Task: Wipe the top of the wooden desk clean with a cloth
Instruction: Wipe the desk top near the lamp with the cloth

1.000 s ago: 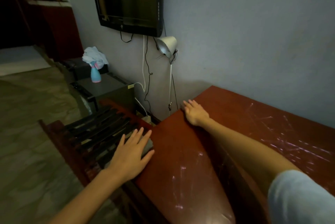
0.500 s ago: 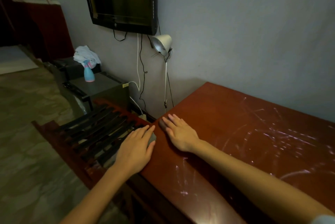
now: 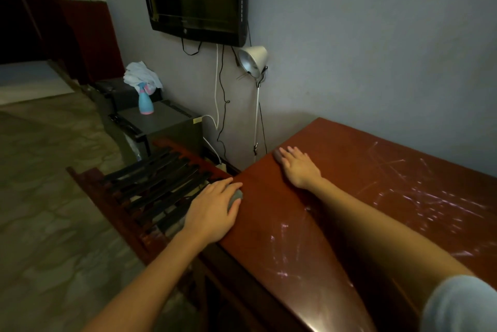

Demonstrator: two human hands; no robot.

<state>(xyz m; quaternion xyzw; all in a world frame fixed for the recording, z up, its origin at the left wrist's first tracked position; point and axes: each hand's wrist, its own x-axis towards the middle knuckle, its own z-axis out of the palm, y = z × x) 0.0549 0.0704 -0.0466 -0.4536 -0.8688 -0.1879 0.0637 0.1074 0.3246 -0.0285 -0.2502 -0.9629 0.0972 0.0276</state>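
Head view: left grip (image 3: pixel 212 210) lies flat, pressing grey cloth (image 3: pixel 236 197) at near edge of counter (image 3: pixel 349 170); right grip (image 3: pixel 298 167) spread flat beyond. Wiping seems underway; next, sweep cloth across streaks (image 3: pixel 430 197)

Left hand (image 3: pixel 212 210) palm down, right hand (image 3: pixel 298 167) flat, both arms outstretched

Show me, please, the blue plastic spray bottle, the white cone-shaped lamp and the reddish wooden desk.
blue plastic spray bottle (image 3: pixel 145 103): head view, its body.
white cone-shaped lamp (image 3: pixel 257 56): head view, its shade.
reddish wooden desk (image 3: pixel 349 170): head view, bare top.
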